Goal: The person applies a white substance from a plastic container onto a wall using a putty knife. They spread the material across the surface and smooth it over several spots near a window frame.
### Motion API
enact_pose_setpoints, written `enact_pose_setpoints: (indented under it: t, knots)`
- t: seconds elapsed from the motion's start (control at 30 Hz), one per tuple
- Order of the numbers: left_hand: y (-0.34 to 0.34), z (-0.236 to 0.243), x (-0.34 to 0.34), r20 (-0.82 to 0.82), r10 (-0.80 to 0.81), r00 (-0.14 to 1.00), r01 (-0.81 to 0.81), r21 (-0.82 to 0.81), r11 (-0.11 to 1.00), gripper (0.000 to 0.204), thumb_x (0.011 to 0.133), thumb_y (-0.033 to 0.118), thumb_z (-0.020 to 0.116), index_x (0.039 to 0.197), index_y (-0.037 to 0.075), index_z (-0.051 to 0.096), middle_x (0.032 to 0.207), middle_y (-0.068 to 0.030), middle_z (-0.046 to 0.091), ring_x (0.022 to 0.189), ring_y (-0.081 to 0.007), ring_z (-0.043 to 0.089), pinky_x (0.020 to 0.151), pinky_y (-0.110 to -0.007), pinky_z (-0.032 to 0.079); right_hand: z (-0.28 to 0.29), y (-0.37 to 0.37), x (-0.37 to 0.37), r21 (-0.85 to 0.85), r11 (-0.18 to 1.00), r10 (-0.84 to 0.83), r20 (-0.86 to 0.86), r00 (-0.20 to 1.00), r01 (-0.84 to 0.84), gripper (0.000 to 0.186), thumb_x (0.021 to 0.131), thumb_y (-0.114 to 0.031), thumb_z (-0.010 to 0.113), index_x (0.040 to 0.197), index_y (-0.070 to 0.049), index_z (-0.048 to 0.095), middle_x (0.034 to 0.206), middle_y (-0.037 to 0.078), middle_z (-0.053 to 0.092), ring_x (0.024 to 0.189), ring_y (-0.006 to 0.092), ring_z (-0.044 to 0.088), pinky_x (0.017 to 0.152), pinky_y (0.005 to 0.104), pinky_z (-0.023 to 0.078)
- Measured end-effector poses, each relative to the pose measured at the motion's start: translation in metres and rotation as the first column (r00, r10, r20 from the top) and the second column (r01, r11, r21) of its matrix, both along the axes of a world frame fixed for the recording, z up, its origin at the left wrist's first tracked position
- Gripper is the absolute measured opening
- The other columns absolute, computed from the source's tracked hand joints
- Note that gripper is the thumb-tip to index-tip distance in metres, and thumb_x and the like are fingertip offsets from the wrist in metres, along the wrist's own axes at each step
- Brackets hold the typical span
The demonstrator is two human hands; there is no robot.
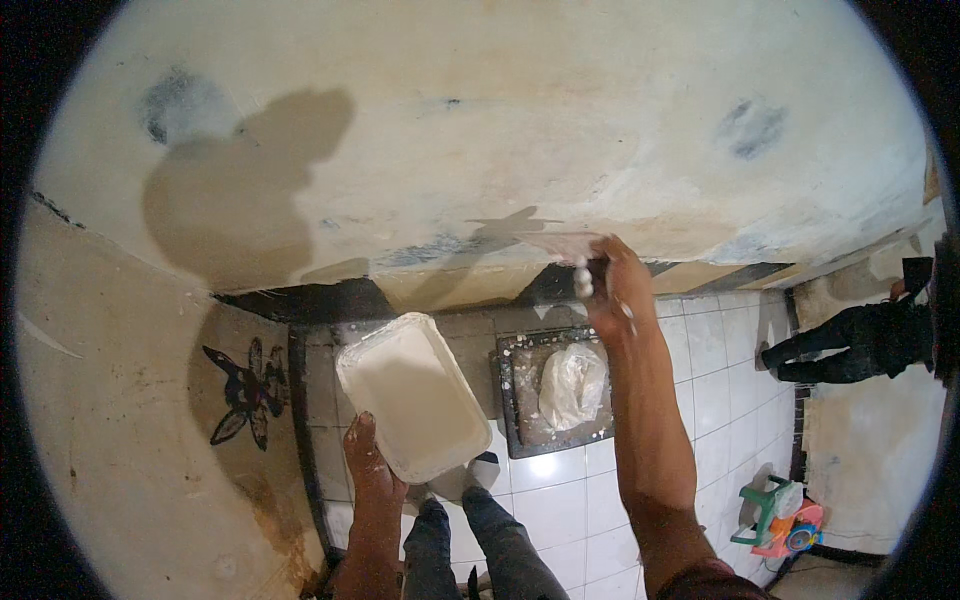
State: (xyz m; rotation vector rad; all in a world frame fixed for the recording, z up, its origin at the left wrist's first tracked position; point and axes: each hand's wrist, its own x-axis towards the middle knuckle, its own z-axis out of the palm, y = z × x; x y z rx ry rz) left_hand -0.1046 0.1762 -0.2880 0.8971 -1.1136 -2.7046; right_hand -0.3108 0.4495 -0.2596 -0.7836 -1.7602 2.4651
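Observation:
My left hand (pixel 372 455) grips the near left edge of a rectangular white tray (pixel 452 462), its thumb over the rim. A smooth cream-white paste (pixel 418 395) covers the tray's inside. Up at the lower part of the wall (pixel 600 130), my right hand (pixel 615 290) is closed around a scraper with a flat, wide blade (pixel 565 243). The blade points left and lies close to the wall or on it; motion blur hides the exact contact. Whitish smears show on the fingers of my right hand. Patchy pale filler and dark scuffs mark the wall.
A dark, paint-spotted square stool or board (pixel 515 440) stands on the white tiles, bearing a crumpled white plastic bag (pixel 572 385). My feet are just left of it. Another person (pixel 850 345) stands at the right. A green stool (pixel 765 512) with a red-orange item (pixel 795 528) sits at the lower right.

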Motion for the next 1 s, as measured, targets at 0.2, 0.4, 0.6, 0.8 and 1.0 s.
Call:
enact_pose_setpoints:
  t: [0.2, 0.4, 0.6, 0.8, 1.0]
  knots:
    - [-0.006, 0.0, 0.007, 0.005, 0.06, 0.998, -0.06, -0.009, 0.998, 0.054, 0.085, 0.036, 0.067, 0.118, -0.003, 0.051, 0.104, -0.0122, 0.062, 0.094, -0.0248, 0.064, 0.08, -0.039, 0.055, 0.137, -0.05, -0.053, 0.039, 0.996, 0.086, -0.18, 0.98, -0.08, 0.013, 0.09, -0.01, 0.051, 0.089, 0.001, 0.058, 0.072, 0.007, 0.059, 0.066, 0.0131, 0.059, 0.054, 0.0224, 0.047]
    - [-0.003, 0.006, 0.01, -0.002, 0.043, 0.999, -0.043, 0.011, 0.999, 0.053, 0.086, 0.035, 0.065, 0.119, -0.004, 0.051, 0.105, -0.0137, 0.062, 0.094, -0.0255, 0.063, 0.079, -0.038, 0.055, 0.148, -0.023, 0.029, 0.009, 0.999, -0.03, -0.229, 0.973, 0.033, 0.014, 0.091, -0.014, 0.049, 0.093, -0.002, 0.057, 0.078, 0.007, 0.057, 0.06, 0.015, 0.052, 0.052, 0.0259, 0.041]
    - [-0.008, -0.005, 0.017, -0.027, 0.033, 0.999, -0.031, 0.047, 0.998, 0.053, 0.086, 0.035, 0.064, 0.118, -0.005, 0.051, 0.105, -0.0149, 0.061, 0.095, -0.0253, 0.063, 0.079, -0.037, 0.055, 0.055, -0.012, 0.088, 0.89, 0.441, 0.377, -0.299, 0.876, 0.114, 0.013, 0.083, -0.01, 0.061, 0.091, 0.001, 0.061, 0.082, 0.01, 0.061, 0.073, 0.0255, 0.062, 0.066, 0.0375, 0.049]
    - [-0.008, 0.002, 0.022, 0.01, 0.007, 1.0, -0.007, -0.034, 0.999, 0.053, 0.087, 0.037, 0.062, 0.118, -0.004, 0.051, 0.106, -0.0135, 0.061, 0.096, -0.0244, 0.063, 0.08, -0.037, 0.055, 0.046, -0.039, 0.038, 0.696, -0.095, 0.943, -0.165, 0.288, 0.711, 0.045, 0.065, -0.018, 0.068, 0.108, -0.006, 0.068, 0.099, 0.004, 0.052, 0.093, 0.0181, 0.054, 0.076, 0.0337, 0.048]
    - [-0.009, -0.024, 0.031, 0.05, 0.025, 0.998, -0.025, -0.006, 1.0, 0.056, 0.085, 0.04, 0.062, 0.121, -0.002, 0.049, 0.109, -0.0134, 0.059, 0.101, -0.0254, 0.061, 0.085, -0.038, 0.053, -0.003, -0.076, -0.031, 0.736, -0.153, 0.988, 0.119, 0.096, 0.66, 0.042, 0.076, -0.031, 0.062, 0.112, -0.008, 0.06, 0.117, 0.007, 0.058, 0.106, 0.0243, 0.057, 0.091, 0.036, 0.047]
